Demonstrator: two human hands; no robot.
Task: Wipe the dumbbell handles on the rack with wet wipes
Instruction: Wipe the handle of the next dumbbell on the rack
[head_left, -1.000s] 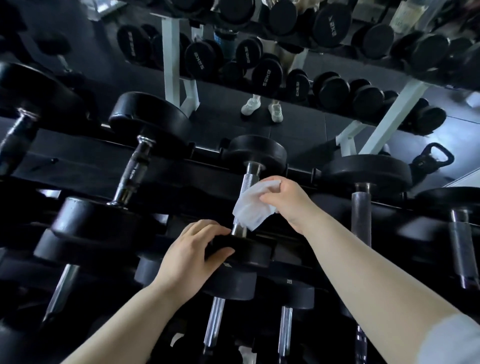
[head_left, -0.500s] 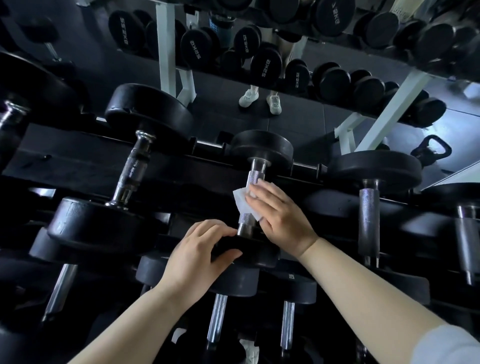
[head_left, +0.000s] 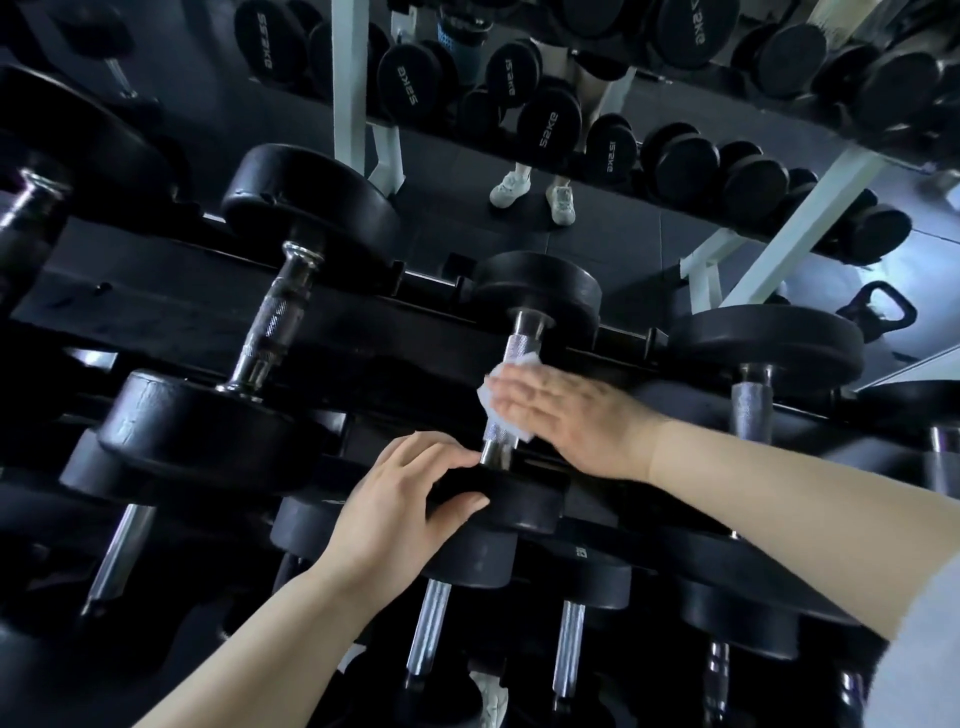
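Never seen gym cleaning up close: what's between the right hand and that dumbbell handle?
A white wet wipe, pressed by the right hand against the dumbbell handle; the head view shows it.

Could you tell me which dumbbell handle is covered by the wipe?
The middle handle, under the right hand and wet wipe; neighbouring handles are bare.

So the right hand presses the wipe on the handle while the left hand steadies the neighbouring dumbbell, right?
Not quite. The head view shows the left hand gripping the near weight of the same dumbbell whose handle the right hand presses the wipe on.
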